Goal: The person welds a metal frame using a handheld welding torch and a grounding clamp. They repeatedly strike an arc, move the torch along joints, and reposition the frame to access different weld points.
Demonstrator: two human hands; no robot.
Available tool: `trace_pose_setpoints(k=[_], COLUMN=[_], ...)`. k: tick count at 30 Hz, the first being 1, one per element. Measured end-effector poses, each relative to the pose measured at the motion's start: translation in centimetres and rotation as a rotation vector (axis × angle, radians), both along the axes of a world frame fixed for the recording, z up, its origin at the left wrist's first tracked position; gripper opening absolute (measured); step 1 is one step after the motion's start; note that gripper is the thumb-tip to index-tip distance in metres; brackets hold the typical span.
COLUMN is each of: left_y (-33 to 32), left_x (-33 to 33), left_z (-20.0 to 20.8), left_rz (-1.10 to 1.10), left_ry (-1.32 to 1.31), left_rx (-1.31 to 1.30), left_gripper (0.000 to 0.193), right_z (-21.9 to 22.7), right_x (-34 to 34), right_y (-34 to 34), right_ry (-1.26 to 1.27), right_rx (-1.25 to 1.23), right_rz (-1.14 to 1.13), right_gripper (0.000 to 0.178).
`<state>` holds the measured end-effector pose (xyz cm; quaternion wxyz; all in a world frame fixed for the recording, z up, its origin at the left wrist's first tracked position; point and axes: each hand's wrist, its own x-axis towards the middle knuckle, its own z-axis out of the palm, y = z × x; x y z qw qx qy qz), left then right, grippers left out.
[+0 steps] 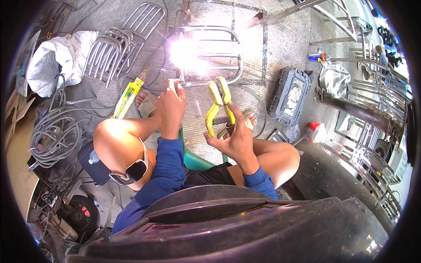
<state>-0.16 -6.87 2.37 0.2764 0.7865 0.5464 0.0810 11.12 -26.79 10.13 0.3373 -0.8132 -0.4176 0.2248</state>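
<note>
A polished metal tube frame [240,57] with several parallel bars lies on the floor ahead of me. White-violet welding glare hides its left side. My left hand [171,105] has its fingers pinched at the frame's near left corner. In my right hand [237,136] is a yellow tong-shaped welding electrode holder [213,117], its jaws raised close to the frame's near edge. The thumb stands out to the left of the grip. Any rod in the jaws is lost in the glare.
Similar tube frames [105,52] lie at the far left beside a white sack [48,65]. A yellow packet of rods [128,97] rests near my left foot. Coiled cable [55,131] lies left, a grey toolbox [289,96] right. A dark visor [228,228] fills the lower edge.
</note>
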Motion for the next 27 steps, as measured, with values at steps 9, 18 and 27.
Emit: trace_pose_setpoints(k=[9, 18, 27], left_y=[-0.05, 0.02, -0.06], left_x=[0.07, -0.29, -0.45], left_z=[0.59, 0.31, -0.31], left_rz=[-0.027, -0.039, -0.054], left_ry=[0.035, 0.067, 0.067], left_rx=[0.018, -0.026, 0.022], left_gripper=[0.024, 0.025, 0.024], right_z=[-0.01, 0.07, 0.12], right_x=[-0.05, -0.05, 0.03], right_y=[0.09, -0.03, 0.23], right_ry=[0.02, 0.038, -0.011], right_rx=[0.005, -0.041, -0.014], right_rz=[-0.006, -0.001, 0.012], right_gripper=[0.11, 0.11, 0.11])
